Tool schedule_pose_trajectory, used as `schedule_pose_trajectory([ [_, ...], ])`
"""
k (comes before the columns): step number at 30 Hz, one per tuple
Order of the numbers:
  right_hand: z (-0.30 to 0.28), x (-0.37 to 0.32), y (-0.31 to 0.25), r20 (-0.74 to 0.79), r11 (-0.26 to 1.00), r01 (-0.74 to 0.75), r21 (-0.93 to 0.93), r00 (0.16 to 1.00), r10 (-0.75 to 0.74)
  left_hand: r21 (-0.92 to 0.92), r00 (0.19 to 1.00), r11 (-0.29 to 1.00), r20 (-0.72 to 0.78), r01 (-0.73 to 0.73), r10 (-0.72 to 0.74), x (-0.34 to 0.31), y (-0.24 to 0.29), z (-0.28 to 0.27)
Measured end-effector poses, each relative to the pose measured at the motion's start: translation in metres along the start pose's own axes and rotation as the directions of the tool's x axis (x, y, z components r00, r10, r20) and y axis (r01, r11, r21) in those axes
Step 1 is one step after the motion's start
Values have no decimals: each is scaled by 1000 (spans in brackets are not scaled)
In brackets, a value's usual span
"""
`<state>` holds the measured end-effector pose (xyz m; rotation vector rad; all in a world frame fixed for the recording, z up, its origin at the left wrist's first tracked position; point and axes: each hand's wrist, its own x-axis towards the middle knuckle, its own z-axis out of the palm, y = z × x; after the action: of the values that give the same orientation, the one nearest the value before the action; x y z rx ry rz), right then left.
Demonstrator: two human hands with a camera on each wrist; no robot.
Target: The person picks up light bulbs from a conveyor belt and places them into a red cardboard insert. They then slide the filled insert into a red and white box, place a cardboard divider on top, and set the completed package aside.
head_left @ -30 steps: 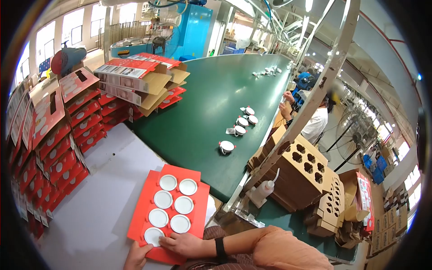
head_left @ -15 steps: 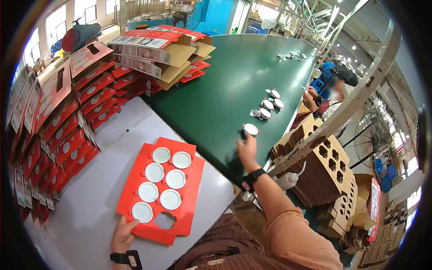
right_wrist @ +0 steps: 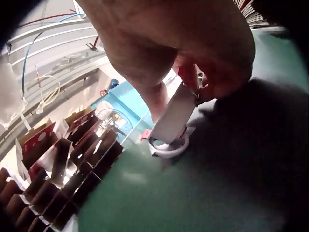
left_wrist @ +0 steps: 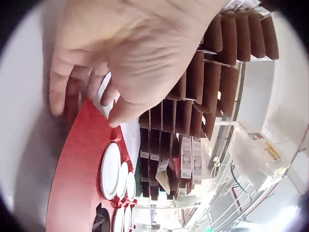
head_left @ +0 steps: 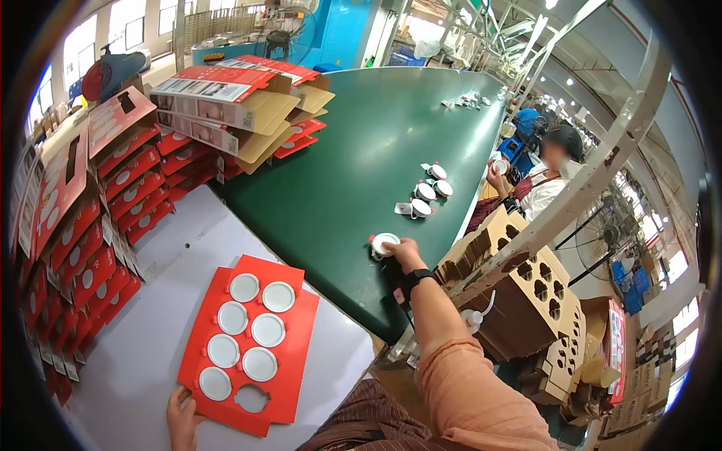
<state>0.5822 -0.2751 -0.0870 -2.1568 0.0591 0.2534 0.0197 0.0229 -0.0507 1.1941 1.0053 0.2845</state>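
On the green belt, my right hand grips a round white downlight with red side tabs. The right wrist view shows thumb and fingers on either side of its white body, just over the belt. At the lower left, my left hand holds the near corner of a red cardboard panel lying on the white table. In the left wrist view, thumb and fingers curl about that corner. Several white downlights sit in the panel's cutouts in two columns. One cutout, at the near right, is vacant.
More downlights lie farther up the belt. Red folded cartons are stacked at the left. Brown cardboard inserts with holes, a white squeeze bottle and a slanted metal post stand at the right. Another person works beyond the belt.
My right hand has gone from the panel out to the belt and now grips the nearest downlight. The left hand stays at the panel's near corner, its thumb shifted toward the edge.
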Motion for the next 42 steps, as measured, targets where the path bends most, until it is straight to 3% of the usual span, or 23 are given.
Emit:
schedule_pose_trajectory([
  [2,5,-21,-10,104,990,-57,126,994,44,214,942,971,-289,-109,169,15,-23,-23],
  [3,12,-28,-9,108,985,-15,174,994,-4,216,941,970,-287,-116,176,23,-32,-36],
  [5,24,-60,-19,184,944,29,328,978,-94,311,843,897,-344,-313,413,31,-43,-55],
  [6,24,-90,-33,252,904,22,428,957,-143,315,841,896,-345,-314,416,14,-20,-32],
  [8,38,-134,-40,307,837,124,533,893,-328,259,908,914,-201,-313,368,-23,24,29],
  [10,44,-197,-64,428,826,109,552,813,-394,327,819,778,-20,-537,574,-35,37,79],
  [11,49,-225,-69,445,790,136,597,764,-468,187,880,860,102,-476,464,-44,47,95],
  [13,55,-275,-75,515,766,154,625,655,-552,22,805,820,209,-571,555,-45,42,127],
  [16,51,-323,-75,533,757,226,613,590,-607,88,726,732,255,-675,639,-62,47,152],
  [20,43,-356,-65,506,695,309,649,507,-698,112,716,715,255,-690,650,-81,50,139],
  [22,36,-362,-64,507,682,323,656,481,-715,147,620,607,304,-781,723,-89,52,133],
  [24,29,-358,-74,547,584,580,568,264,-794,152,670,663,330,-733,665,-98,56,126],
  [26,19,-359,-91,544,569,599,564,249,-801,193,641,621,381,-760,666,-101,53,122],
  [28,13,-354,-98,691,727,333,600,241,-681,121,669,684,389,-719,634,-105,49,122],
  [31,23,-350,-97,753,742,264,616,78,-653,51,754,826,445,-561,484,-105,39,117],
  [32,21,-351,-101,734,704,323,633,37,-678,-70,732,839,454,-540,509,-103,33,121],
  [35,28,-349,-95,761,751,196,631,35,-648,-38,721,869,540,-493,433,-102,28,116],
  [36,33,-347,-90,791,785,142,603,18,-611,-138,781,921,494,-363,382,-104,25,120],
  [38,37,-348,-84,765,764,66,642,15,-644,-94,805,924,463,-371,370,-94,7,115],
  [39,42,-346,-79,802,799,-95,593,-15,-597,-94,801,921,467,-378,376,-89,1,112],
  [40,44,-347,-74,799,796,-92,598,-14,-601,-113,747,906,530,-407,401,-84,-4,111],
  [41,46,-348,-70,818,803,-225,552,-39,-574,-134,687,891,590,-433,423,-82,-7,110],
  [42,47,-348,-68,834,797,-351,492,-71,-547,-134,685,889,591,-438,426,-81,-9,110],
])
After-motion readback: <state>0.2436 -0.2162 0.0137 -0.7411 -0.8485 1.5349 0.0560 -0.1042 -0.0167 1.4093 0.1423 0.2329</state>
